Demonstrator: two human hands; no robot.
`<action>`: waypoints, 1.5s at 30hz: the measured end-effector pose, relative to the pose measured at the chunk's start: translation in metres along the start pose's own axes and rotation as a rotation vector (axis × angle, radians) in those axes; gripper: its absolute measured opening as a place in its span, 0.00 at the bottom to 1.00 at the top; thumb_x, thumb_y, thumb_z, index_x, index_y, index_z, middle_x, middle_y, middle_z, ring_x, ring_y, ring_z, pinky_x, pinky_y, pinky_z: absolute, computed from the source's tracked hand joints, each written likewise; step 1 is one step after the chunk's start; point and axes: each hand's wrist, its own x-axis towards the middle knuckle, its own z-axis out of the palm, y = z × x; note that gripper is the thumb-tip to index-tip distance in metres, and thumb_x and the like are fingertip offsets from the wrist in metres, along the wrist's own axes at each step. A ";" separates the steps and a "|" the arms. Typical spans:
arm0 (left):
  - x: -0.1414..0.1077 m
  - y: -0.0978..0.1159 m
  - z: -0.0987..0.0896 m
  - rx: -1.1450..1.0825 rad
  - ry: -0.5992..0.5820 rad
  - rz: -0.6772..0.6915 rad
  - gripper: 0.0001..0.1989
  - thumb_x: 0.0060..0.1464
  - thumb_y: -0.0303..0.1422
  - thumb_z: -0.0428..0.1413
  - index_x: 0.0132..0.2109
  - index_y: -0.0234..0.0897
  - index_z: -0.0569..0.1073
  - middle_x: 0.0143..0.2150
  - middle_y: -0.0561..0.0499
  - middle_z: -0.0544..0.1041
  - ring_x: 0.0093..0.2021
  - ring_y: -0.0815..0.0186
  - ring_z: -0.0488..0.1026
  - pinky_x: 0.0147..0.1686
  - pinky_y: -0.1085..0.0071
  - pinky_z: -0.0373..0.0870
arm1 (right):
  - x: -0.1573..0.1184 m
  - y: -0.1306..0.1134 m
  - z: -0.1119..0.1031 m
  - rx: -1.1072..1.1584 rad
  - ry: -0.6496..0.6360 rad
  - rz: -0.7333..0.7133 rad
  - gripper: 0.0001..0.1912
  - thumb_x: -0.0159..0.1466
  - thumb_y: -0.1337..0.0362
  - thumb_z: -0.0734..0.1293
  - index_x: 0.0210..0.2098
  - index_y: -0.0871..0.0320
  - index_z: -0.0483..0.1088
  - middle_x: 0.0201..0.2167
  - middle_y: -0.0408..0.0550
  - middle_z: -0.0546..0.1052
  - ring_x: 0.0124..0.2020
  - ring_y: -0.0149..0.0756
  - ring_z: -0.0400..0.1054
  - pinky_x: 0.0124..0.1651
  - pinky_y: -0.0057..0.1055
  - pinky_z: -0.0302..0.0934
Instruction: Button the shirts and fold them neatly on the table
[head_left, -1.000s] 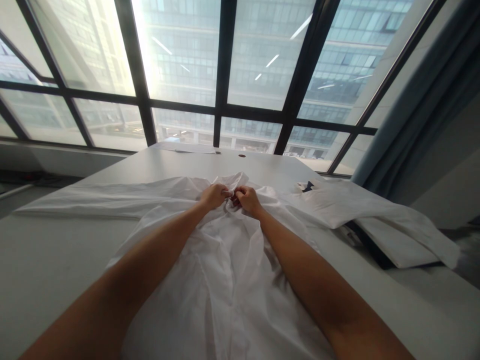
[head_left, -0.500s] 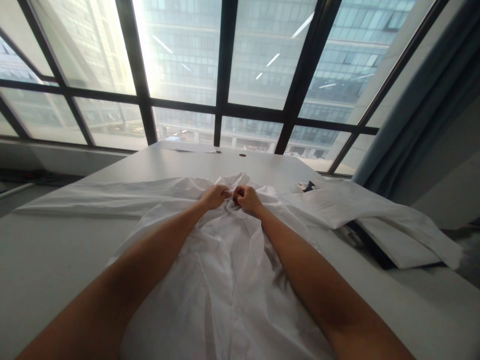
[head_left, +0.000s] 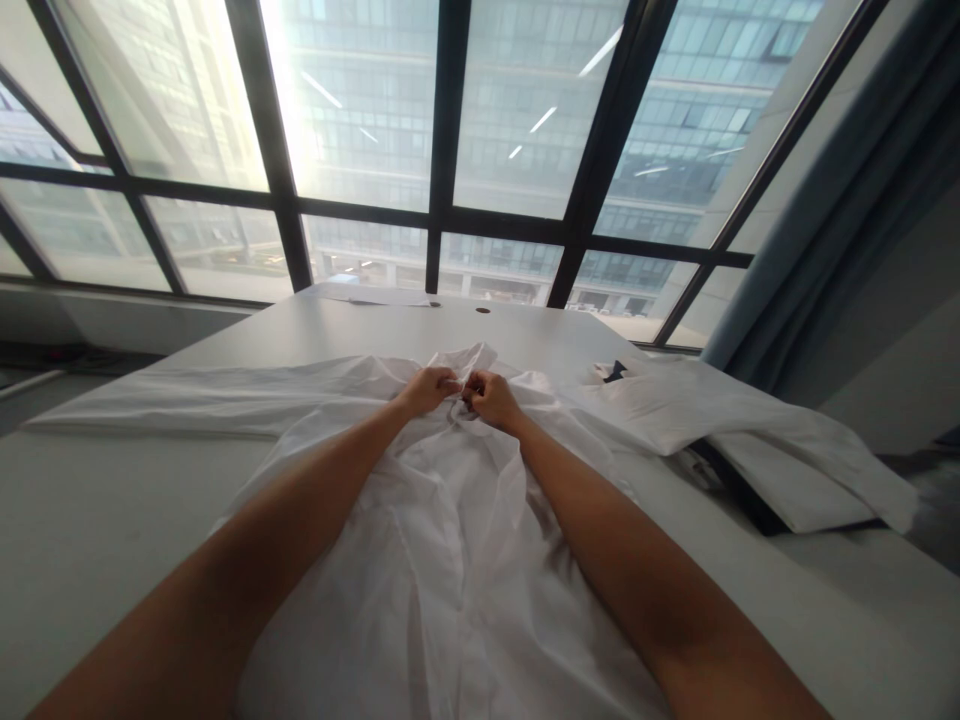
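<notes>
1. Left hand (head_left: 427, 392) and right hand (head_left: 491, 400) are both closed on cloth, each pinching the white shirt (head_left: 465, 540) near its gathered neckline, fingertips nearly meeting. Whether a button sits between them is too small to tell.

2. From this grip, most of the shirt lies toward the wearer, spread beneath and between the two forearms. Its long axis runs from the near edge of view straight away to the bunched neckline (head_left: 469, 355), with the front placket (head_left: 465, 610) roughly along it. Neither hand is clearly nearer: one sits on each side of the gather.

3. On the white table (head_left: 120, 540), the shirt rests front upward as far as the placket shows, its body rumpled into soft folds and creased most tightly under the fingers.

4. One flattened sleeve (head_left: 187, 395) stretches out to the left.

5. Off to the right, more white cloth (head_left: 697, 400) drapes over a pale, dark-edged object (head_left: 795, 490); whether that cloth belongs to the same shirt cannot be told.
</notes>
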 end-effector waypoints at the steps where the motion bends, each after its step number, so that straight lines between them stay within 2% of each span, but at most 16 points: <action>1: 0.000 -0.001 0.000 -0.008 0.010 -0.001 0.11 0.49 0.37 0.56 0.29 0.31 0.74 0.21 0.59 0.62 0.25 0.72 0.58 0.27 0.75 0.56 | 0.000 0.000 0.000 0.011 -0.007 0.006 0.03 0.52 0.70 0.63 0.26 0.59 0.68 0.22 0.42 0.74 0.24 0.30 0.67 0.28 0.23 0.59; 8: 0.004 -0.004 0.004 -0.046 0.120 -0.039 0.11 0.45 0.36 0.58 0.33 0.31 0.75 0.23 0.56 0.68 0.26 0.71 0.61 0.26 0.76 0.58 | 0.003 0.003 0.004 0.048 -0.019 0.037 0.03 0.53 0.68 0.63 0.28 0.59 0.68 0.23 0.41 0.74 0.24 0.29 0.66 0.27 0.23 0.58; 11: 0.004 -0.002 0.005 -0.018 0.099 -0.041 0.10 0.47 0.34 0.56 0.33 0.31 0.76 0.23 0.55 0.70 0.26 0.70 0.63 0.27 0.75 0.60 | 0.003 0.004 0.005 0.054 -0.015 0.045 0.03 0.54 0.65 0.65 0.29 0.59 0.68 0.24 0.42 0.74 0.24 0.29 0.67 0.28 0.23 0.59; 15: 0.002 0.004 0.006 0.010 0.067 -0.044 0.10 0.51 0.32 0.53 0.35 0.30 0.76 0.26 0.53 0.73 0.27 0.69 0.66 0.30 0.74 0.63 | 0.003 0.002 0.004 0.090 -0.025 0.064 0.10 0.57 0.58 0.66 0.28 0.59 0.67 0.22 0.41 0.73 0.22 0.28 0.66 0.26 0.22 0.59; 22: 0.000 0.005 0.007 0.010 0.082 -0.045 0.10 0.52 0.32 0.53 0.36 0.30 0.76 0.28 0.52 0.75 0.29 0.68 0.68 0.31 0.73 0.64 | 0.003 -0.001 0.001 0.223 -0.086 0.150 0.16 0.56 0.52 0.69 0.28 0.58 0.65 0.21 0.41 0.72 0.19 0.27 0.65 0.21 0.22 0.59; 29: 0.001 0.001 0.007 -0.019 0.099 -0.034 0.11 0.49 0.33 0.56 0.36 0.30 0.76 0.26 0.53 0.73 0.28 0.69 0.66 0.28 0.74 0.63 | 0.003 -0.003 -0.004 0.351 -0.150 0.185 0.17 0.54 0.54 0.73 0.26 0.59 0.64 0.19 0.39 0.70 0.17 0.25 0.62 0.19 0.22 0.58; 34: 0.001 0.002 0.004 -0.062 0.051 -0.044 0.14 0.47 0.37 0.58 0.36 0.28 0.77 0.24 0.54 0.72 0.26 0.71 0.64 0.26 0.75 0.60 | 0.005 -0.004 -0.006 0.433 -0.183 0.223 0.14 0.54 0.58 0.72 0.23 0.60 0.66 0.18 0.41 0.71 0.16 0.25 0.62 0.19 0.22 0.59; 36: 0.000 0.003 0.003 -0.066 0.034 -0.055 0.16 0.46 0.38 0.59 0.36 0.27 0.78 0.24 0.54 0.71 0.25 0.71 0.63 0.25 0.75 0.59 | 0.006 -0.003 -0.006 0.428 -0.164 0.248 0.11 0.55 0.62 0.70 0.22 0.60 0.67 0.18 0.42 0.72 0.16 0.26 0.62 0.19 0.23 0.59; 40: -0.001 0.007 0.004 -0.017 0.025 -0.064 0.13 0.47 0.35 0.56 0.34 0.27 0.79 0.23 0.54 0.72 0.25 0.71 0.63 0.26 0.75 0.59 | 0.007 -0.001 -0.004 0.369 -0.116 0.278 0.07 0.54 0.69 0.64 0.21 0.60 0.67 0.17 0.43 0.72 0.15 0.28 0.63 0.20 0.25 0.59; 45: -0.001 0.006 0.008 0.079 0.035 -0.063 0.15 0.49 0.35 0.54 0.37 0.28 0.80 0.26 0.52 0.74 0.27 0.69 0.65 0.30 0.73 0.60 | 0.005 0.002 -0.006 0.346 -0.117 0.218 0.05 0.53 0.68 0.65 0.21 0.60 0.66 0.16 0.41 0.72 0.16 0.27 0.64 0.19 0.22 0.58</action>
